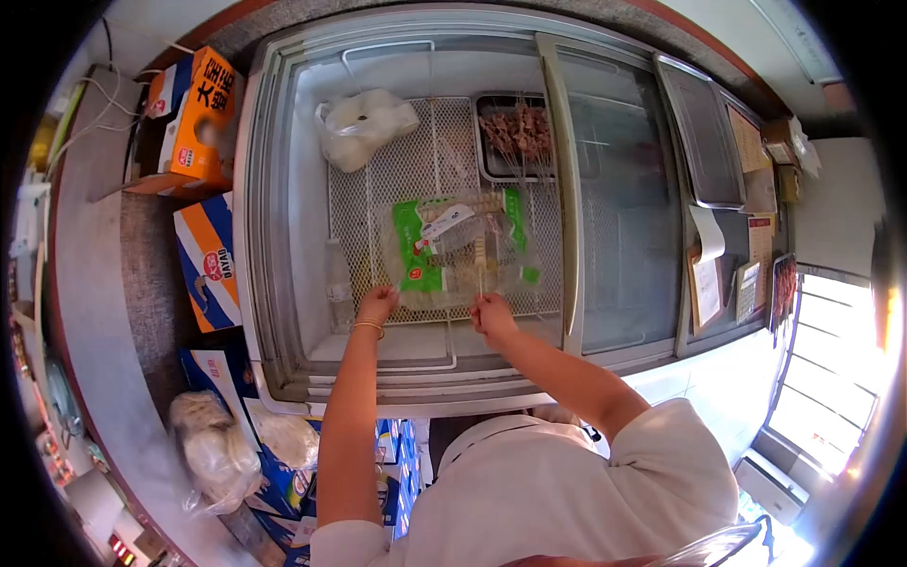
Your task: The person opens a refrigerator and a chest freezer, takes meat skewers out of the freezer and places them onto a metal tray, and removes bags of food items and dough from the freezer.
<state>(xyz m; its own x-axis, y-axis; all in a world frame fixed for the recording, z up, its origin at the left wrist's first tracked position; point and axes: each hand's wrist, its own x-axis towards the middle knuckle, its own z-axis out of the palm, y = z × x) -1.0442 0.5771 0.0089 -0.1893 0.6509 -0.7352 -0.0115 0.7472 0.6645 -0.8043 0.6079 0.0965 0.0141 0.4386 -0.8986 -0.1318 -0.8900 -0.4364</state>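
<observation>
A clear plastic bag (pixel 413 248) with green printed panels lies over the wire rack inside the open chest freezer. Pale food pieces show through it. My left hand (pixel 378 304), a bracelet on its wrist, pinches the bag's lower left corner. Between the fingers of my right hand (pixel 493 317) is the thin end of a skewer (pixel 480 253), whose pale ridged food points away from me over the bag. Whether that food is inside or on top of the bag I cannot tell.
Behind the bag are a metal tray (pixel 484 170) of meat skewers (pixel 518 132) and a knotted white plastic bag (pixel 364 128). The sliding glass lid (pixel 624 189) covers the freezer's right side. Cardboard boxes (pixel 206 260) stand along the left; a dark tray (pixel 701 132) and calculator (pixel 746 286) lie right.
</observation>
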